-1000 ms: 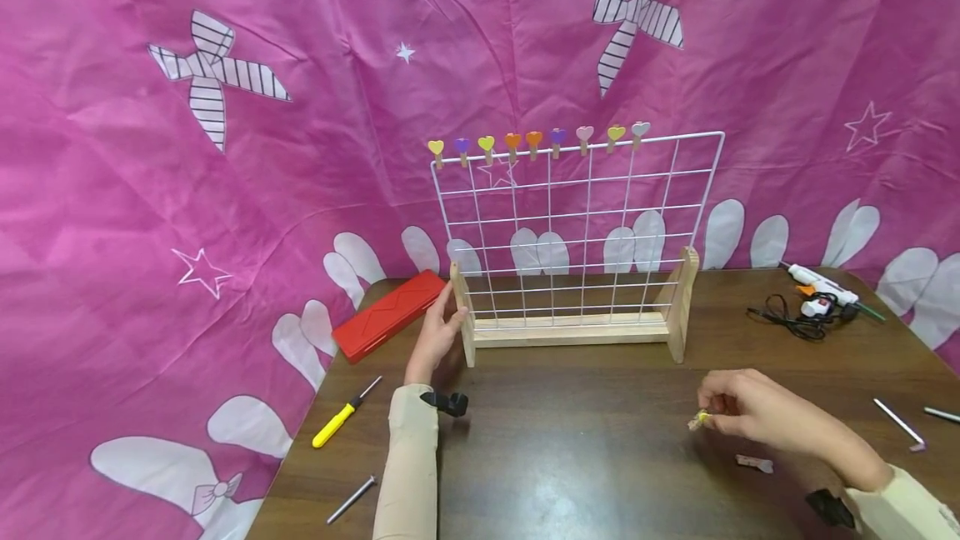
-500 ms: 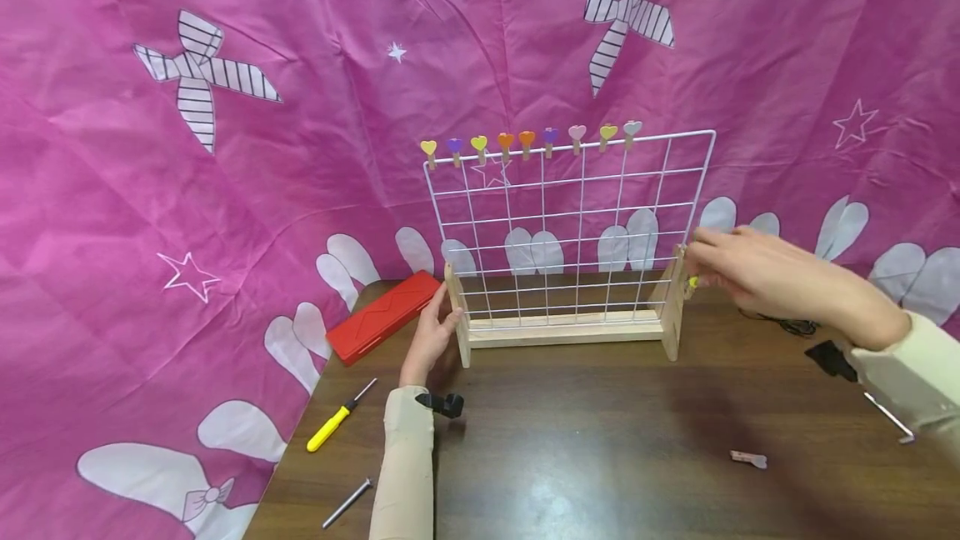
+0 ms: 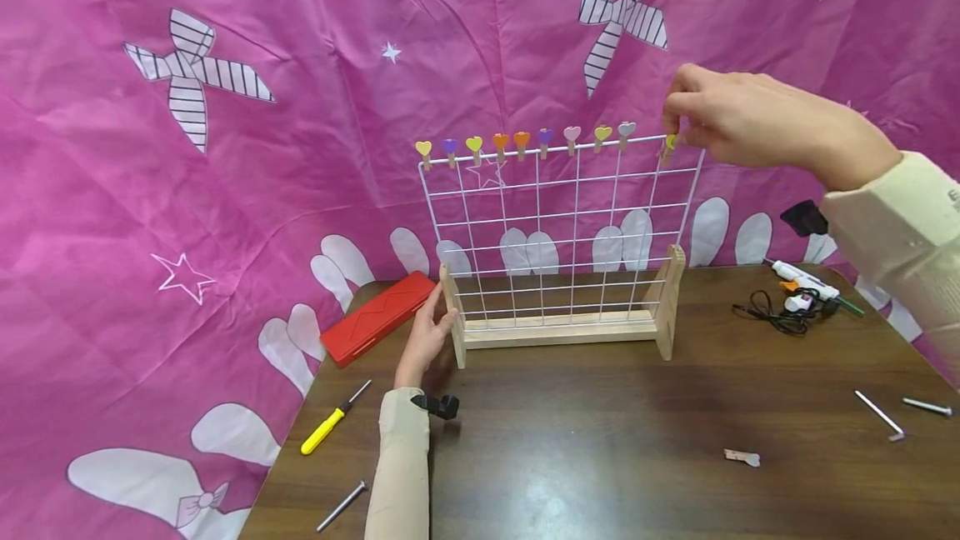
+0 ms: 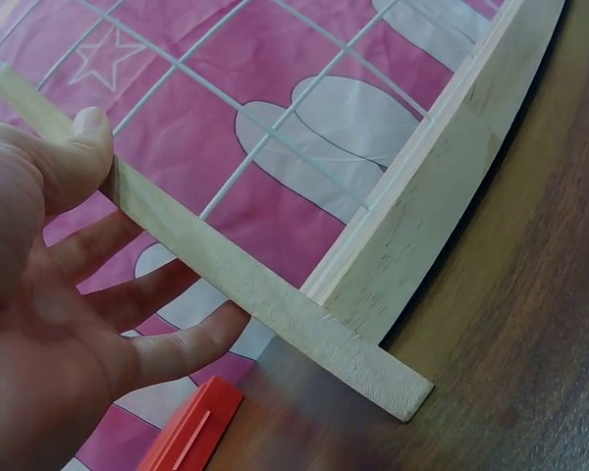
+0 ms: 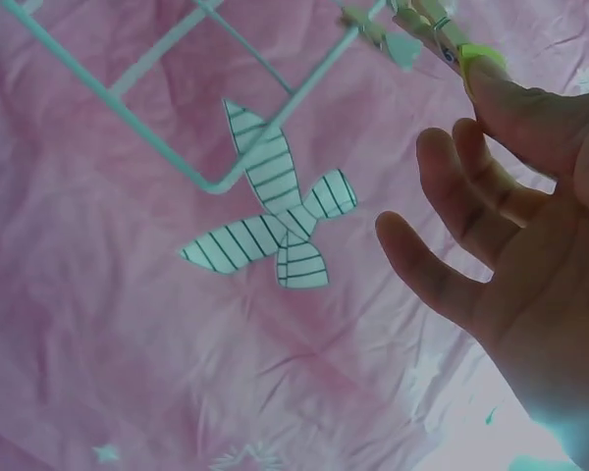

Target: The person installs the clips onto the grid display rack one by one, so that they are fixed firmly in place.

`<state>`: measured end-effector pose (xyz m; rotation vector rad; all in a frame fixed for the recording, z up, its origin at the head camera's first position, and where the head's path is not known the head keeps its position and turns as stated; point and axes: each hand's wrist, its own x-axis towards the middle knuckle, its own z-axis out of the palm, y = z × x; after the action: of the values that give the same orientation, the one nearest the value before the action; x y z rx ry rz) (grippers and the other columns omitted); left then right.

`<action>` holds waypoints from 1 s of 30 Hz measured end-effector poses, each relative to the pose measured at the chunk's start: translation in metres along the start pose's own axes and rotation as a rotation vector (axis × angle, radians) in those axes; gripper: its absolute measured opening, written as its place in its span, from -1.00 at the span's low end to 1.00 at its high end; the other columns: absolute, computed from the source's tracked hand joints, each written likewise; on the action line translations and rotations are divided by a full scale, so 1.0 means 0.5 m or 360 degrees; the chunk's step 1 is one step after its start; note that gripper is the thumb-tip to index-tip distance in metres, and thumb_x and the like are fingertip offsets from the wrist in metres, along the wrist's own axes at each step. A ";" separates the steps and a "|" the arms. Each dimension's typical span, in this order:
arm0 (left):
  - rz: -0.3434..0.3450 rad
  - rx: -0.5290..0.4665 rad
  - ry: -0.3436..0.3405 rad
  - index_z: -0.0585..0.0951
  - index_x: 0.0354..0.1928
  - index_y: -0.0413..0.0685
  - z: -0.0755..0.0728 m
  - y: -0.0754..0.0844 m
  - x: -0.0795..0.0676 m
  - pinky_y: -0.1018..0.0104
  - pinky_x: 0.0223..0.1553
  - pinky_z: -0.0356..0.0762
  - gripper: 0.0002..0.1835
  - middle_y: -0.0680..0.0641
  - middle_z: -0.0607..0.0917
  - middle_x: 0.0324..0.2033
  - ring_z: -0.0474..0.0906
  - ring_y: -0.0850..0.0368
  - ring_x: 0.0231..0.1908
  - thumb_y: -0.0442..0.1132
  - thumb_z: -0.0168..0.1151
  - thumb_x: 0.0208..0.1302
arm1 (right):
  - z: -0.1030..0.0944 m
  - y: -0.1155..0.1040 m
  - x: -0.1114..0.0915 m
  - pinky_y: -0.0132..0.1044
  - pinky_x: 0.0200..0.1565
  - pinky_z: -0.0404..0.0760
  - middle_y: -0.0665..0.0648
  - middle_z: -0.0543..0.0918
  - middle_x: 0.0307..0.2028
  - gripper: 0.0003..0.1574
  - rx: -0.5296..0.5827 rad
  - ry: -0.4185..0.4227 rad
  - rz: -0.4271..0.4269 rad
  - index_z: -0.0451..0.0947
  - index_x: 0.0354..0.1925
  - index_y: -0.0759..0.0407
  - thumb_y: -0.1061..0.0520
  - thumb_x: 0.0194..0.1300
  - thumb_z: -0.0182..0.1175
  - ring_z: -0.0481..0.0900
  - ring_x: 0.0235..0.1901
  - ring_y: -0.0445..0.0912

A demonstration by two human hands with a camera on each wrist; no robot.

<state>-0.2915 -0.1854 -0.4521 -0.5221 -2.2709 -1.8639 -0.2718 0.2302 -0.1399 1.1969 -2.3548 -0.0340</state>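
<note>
A white wire grid (image 3: pixel 576 212) stands upright in a wooden stand (image 3: pixel 558 339), with several heart-topped clothespins along its top wire. My right hand (image 3: pixel 757 119) pinches a clothespin (image 3: pixel 667 148) with a yellow heart at the right part of that wire. The right wrist view shows this clothespin (image 5: pixel 437 31) between thumb and index finger, beside a pale-hearted clothespin (image 5: pixel 398 47). My left hand (image 3: pixel 423 340) holds the stand's left side post (image 4: pixel 226 260), thumb on its front edge and fingers behind. One more clothespin (image 3: pixel 741 457) lies on the table.
A red case (image 3: pixel 378 317) lies behind my left hand. A yellow-handled screwdriver (image 3: pixel 325 432) and a metal bolt (image 3: pixel 341 507) are on the left. A white glue gun (image 3: pixel 802 277) with a black cord sits back right. An L-shaped key (image 3: pixel 879 415) and another bolt (image 3: pixel 927 407) lie far right.
My right hand has risen from the tabletop with the yellow-hearted clothespin, up past the stand's right side to the grid's top wire. My left hand has stayed at the left post.
</note>
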 end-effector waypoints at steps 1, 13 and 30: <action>-0.0003 0.0007 -0.0002 0.05 0.39 -0.28 0.001 0.000 -0.001 -0.10 0.06 0.36 -0.33 -0.38 0.26 0.25 0.26 -0.26 0.19 -0.50 0.04 0.27 | -0.003 0.004 0.009 -0.17 -0.56 0.35 0.09 0.38 -0.31 -0.80 -0.0016 -0.0003 -0.0008 0.49 -0.40 0.12 0.40 0.08 0.17 0.39 -0.56 -0.10; -0.0075 -0.0029 0.0001 0.06 0.39 -0.25 0.007 0.000 -0.011 -0.13 0.09 0.30 -0.33 -0.40 0.28 0.23 0.25 -0.30 0.19 -0.53 0.02 0.26 | 0.003 0.030 0.081 0.01 -0.49 0.45 0.21 0.34 -0.25 -0.93 -0.0061 -0.0251 0.0143 0.51 -0.41 0.19 0.32 0.10 0.21 0.43 -0.38 0.05; -0.0059 -0.0011 -0.0015 0.07 0.40 -0.20 0.001 -0.001 0.003 -0.10 0.09 0.32 -0.33 -0.36 0.29 0.24 0.28 -0.24 0.19 -0.49 0.03 0.28 | 0.014 0.042 0.071 0.03 -0.38 0.43 0.22 0.32 -0.15 -0.87 0.0038 -0.0355 0.0389 0.52 -0.21 0.17 0.22 0.22 0.16 0.49 -0.33 0.11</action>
<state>-0.2929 -0.1845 -0.4522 -0.4941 -2.2961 -1.8909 -0.3082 0.2145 -0.1265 0.9493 -2.6884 -0.0595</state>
